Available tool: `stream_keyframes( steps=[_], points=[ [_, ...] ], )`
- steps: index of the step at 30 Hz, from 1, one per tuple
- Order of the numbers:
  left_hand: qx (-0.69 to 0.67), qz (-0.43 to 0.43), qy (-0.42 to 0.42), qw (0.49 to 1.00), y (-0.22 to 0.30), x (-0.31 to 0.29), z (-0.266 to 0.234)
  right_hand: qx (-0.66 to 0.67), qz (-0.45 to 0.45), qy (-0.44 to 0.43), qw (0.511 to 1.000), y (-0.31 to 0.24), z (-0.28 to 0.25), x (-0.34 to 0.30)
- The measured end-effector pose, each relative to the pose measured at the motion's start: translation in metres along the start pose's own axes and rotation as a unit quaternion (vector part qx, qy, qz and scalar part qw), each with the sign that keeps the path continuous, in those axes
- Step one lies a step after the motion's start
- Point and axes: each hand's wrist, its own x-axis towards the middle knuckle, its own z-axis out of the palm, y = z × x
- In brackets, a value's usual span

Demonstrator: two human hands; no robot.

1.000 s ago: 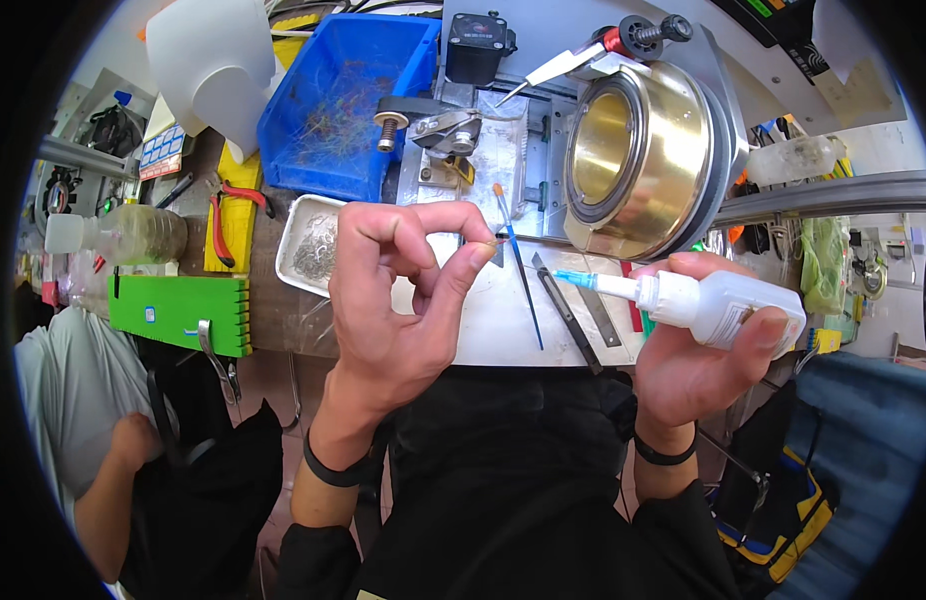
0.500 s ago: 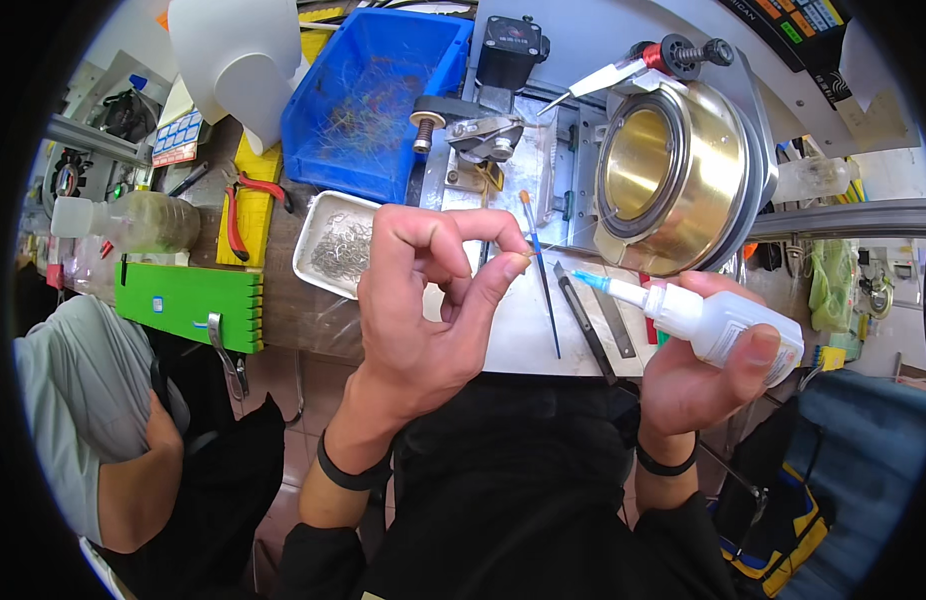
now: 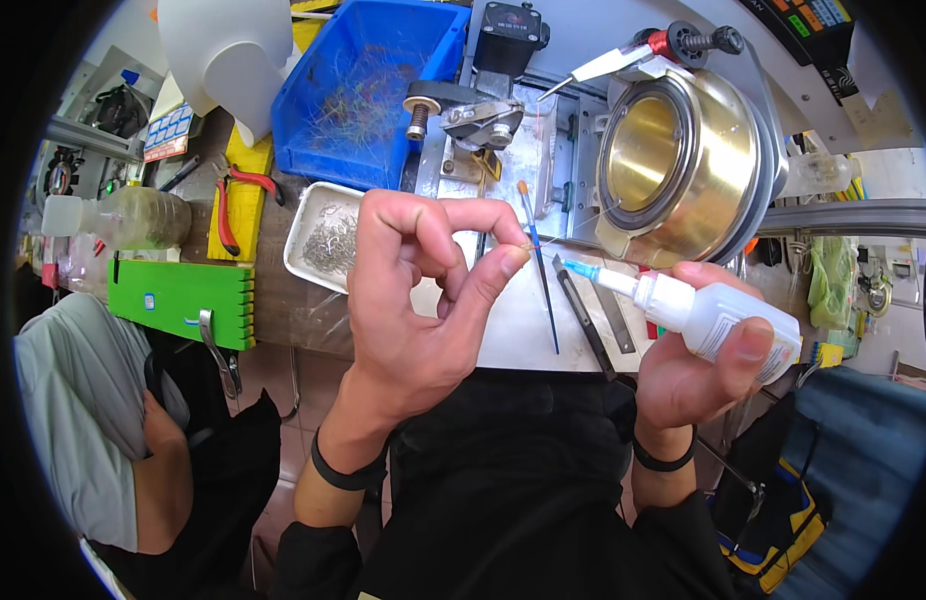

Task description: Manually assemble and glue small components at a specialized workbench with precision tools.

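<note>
My left hand (image 3: pixel 418 285) is raised above the bench, thumb and forefinger pinched on a tiny piece (image 3: pixel 529 247). A fine wire seems to stick out of it to the right; the rest is hidden by the fingertips. My right hand (image 3: pixel 698 375) is wrapped round a white squeeze bottle (image 3: pixel 728 325) tilted with its narrow blue nozzle (image 3: pixel 583 270) toward the left fingertips, a short gap apart. Beneath and between the hands lie a thin blue brush (image 3: pixel 543 285), a dark utility knife (image 3: pixel 583 320) and a steel ruler (image 3: pixel 615 320).
A winding machine with a brass ring (image 3: pixel 683 165) and clamp (image 3: pixel 483 125) stands ahead. Left are a blue bin (image 3: pixel 353 150) of wire scraps, a white tray (image 3: pixel 295 250) of small metal pieces, red-handled pliers (image 3: pixel 225 215) and a green board (image 3: pixel 173 305). Another person's arm (image 3: pixel 163 480) is lower left.
The bottle's nozzle has shifted slightly left and up, staying close to my left fingertips. My left hand has moved a little left and up in the view, its pinch unchanged.
</note>
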Motion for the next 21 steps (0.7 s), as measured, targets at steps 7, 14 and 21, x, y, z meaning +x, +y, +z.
stream_keyframes(
  steps=[7,14,21],
  points=[
    [-0.017,-0.012,0.004,1.000,0.0003,-0.0004,0.0003,-0.004,0.001,0.006,1.000,0.0018,-0.0001,-0.0005],
    [-0.017,-0.013,0.009,1.000,-0.0003,-0.0010,-0.0009,0.021,0.005,0.008,1.000,0.0018,0.0020,-0.0015],
    [-0.020,-0.009,0.007,1.000,-0.0008,-0.0007,-0.0001,0.008,0.010,-0.005,1.000,0.0020,0.0010,-0.0001]
  ],
)
